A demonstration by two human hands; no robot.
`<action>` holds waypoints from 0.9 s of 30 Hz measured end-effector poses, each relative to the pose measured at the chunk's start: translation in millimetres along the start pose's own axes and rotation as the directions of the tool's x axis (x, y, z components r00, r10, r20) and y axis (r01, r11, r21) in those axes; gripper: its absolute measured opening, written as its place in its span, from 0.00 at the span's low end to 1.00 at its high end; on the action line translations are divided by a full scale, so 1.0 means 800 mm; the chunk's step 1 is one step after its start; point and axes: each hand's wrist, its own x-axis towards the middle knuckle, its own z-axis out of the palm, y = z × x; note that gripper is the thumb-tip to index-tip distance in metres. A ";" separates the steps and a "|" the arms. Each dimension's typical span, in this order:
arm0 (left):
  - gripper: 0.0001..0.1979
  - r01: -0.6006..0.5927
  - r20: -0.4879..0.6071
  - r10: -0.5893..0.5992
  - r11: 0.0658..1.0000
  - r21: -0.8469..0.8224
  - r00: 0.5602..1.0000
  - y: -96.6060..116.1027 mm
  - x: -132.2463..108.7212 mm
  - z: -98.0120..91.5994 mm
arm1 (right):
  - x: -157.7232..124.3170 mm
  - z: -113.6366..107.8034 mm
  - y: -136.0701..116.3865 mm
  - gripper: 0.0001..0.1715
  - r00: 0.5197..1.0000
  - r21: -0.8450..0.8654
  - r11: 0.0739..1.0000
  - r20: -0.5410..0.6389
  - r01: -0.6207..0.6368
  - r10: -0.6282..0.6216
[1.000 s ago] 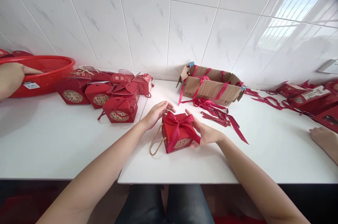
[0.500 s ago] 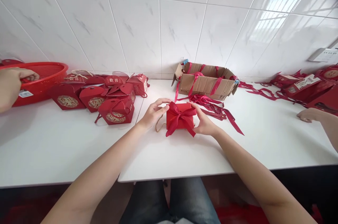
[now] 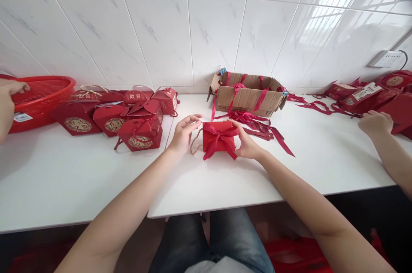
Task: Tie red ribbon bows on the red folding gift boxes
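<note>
A small red gift box tied with a dark red ribbon bow sits on the white table in front of me. A twisted cord handle loops out at its left side. My right hand grips the box's right side, fingers behind and thumb near the front. Beside the left edge, my left hand has its fingers extended and slightly apart, just off the box. Behind the box lie loose red ribbons.
A cardboard box draped with ribbons stands by the tiled wall. Several red gift boxes and a red plastic basket are at left, with another person's hand. At right, another person's hand is near red boxes.
My left hand has come slightly away from the box's left side. My right hand stays on it. The person's hand at right has moved up toward the red boxes.
</note>
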 end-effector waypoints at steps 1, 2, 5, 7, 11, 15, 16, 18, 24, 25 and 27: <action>0.07 0.009 -0.016 -0.009 1.000 -0.012 1.000 -0.002 0.001 -0.001 | 0.000 0.000 0.000 0.56 1.000 0.008 1.000 0.002 0.001 -0.001; 0.07 0.023 -0.029 -0.023 1.000 -0.016 0.999 -0.005 0.002 -0.003 | 0.000 -0.001 -0.001 0.55 1.000 0.011 1.000 0.001 0.003 -0.003; 0.06 0.086 -0.046 -0.086 0.996 -0.002 0.995 -0.017 0.005 -0.004 | 0.000 -0.002 -0.002 0.55 1.000 -0.003 1.000 -0.003 0.011 -0.011; 0.07 0.125 -0.055 -0.125 0.992 -0.003 0.991 -0.027 0.005 -0.002 | -0.001 -0.003 -0.001 0.55 1.000 -0.017 1.000 -0.001 0.013 -0.013; 0.06 0.150 -0.105 -0.146 0.988 0.024 0.984 -0.044 0.000 0.005 | -0.007 -0.003 0.004 0.56 1.000 -0.044 0.999 -0.006 0.019 -0.019; 0.05 0.157 -0.124 -0.143 0.982 0.109 0.982 -0.053 -0.004 0.005 | -0.011 0.000 0.013 0.56 0.999 -0.042 0.999 -0.039 0.031 -0.033; 0.05 0.157 -0.128 -0.140 0.978 0.135 0.982 -0.055 -0.004 0.004 | -0.011 0.001 0.015 0.57 0.999 -0.030 0.999 -0.040 0.024 -0.026; 0.04 0.160 -0.130 -0.137 0.969 0.188 0.982 -0.059 -0.005 0.000 | -0.011 0.002 0.015 0.58 0.999 0.008 1.000 -0.049 -0.004 0.004; 0.05 0.174 -0.084 -0.153 0.894 0.413 0.985 -0.069 -0.006 -0.003 | -0.006 -0.023 0.011 0.59 0.958 0.190 0.978 -0.251 -0.090 0.137; 0.05 0.177 -0.065 -0.165 0.873 0.456 0.984 -0.067 -0.008 -0.001 | -0.006 -0.034 0.011 0.58 0.935 0.215 0.973 -0.320 -0.086 0.153; 0.08 0.176 -0.030 -0.190 0.827 0.534 0.981 -0.056 -0.017 0.006 | -0.009 -0.061 0.013 0.54 0.860 0.202 0.978 -0.488 -0.057 0.151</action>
